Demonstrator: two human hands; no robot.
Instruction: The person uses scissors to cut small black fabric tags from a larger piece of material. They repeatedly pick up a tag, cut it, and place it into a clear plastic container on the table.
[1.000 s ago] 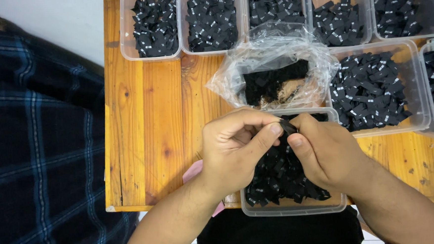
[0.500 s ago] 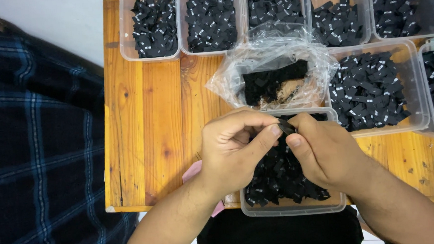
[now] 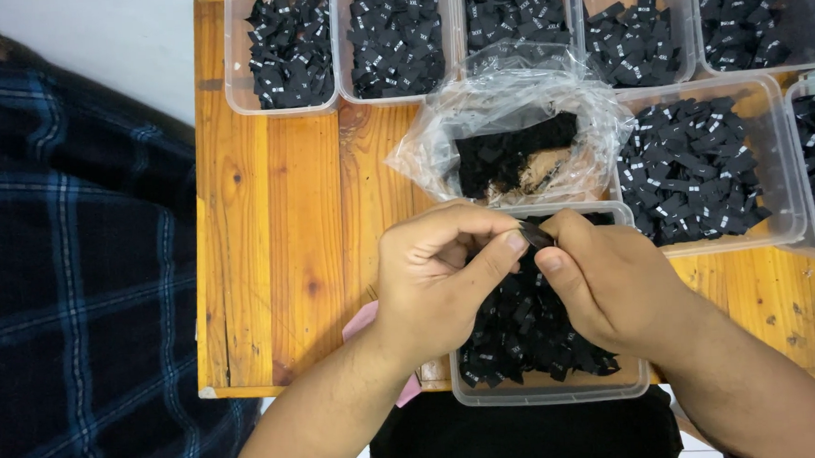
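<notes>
A small black folded fabric label (image 3: pixel 535 235) sits pinched between the two hands, right where their fingertips meet. The left hand (image 3: pixel 433 279) is curled narrow, its thumb and forefinger pressed on the label's near end; the right hand (image 3: pixel 615 278) is likewise closed in, thumb and fingers gripping the label's other end. Directly beneath both hands stands a clear rectangular plastic tub (image 3: pixel 551 393) filled with a loose heap of more black labels, its front rim showing below the wrists. Just beyond the fingertips lies a crumpled clear plastic bag (image 3: pixel 513 121) holding a dark clump of the same labels. To the far side of the right hand is another clear tub (image 3: pixel 782 200) of black labels with small white marks, and a row of similar tubs (image 3: pixel 282 50) runs along the far edge, well apart from the hands. All rest on an orange-brown wooden plank tabletop (image 3: pixel 278 245), bare to the outside of the left hand. Further out on that side hangs dark blue checked cloth (image 3: pixel 66 275).
</notes>
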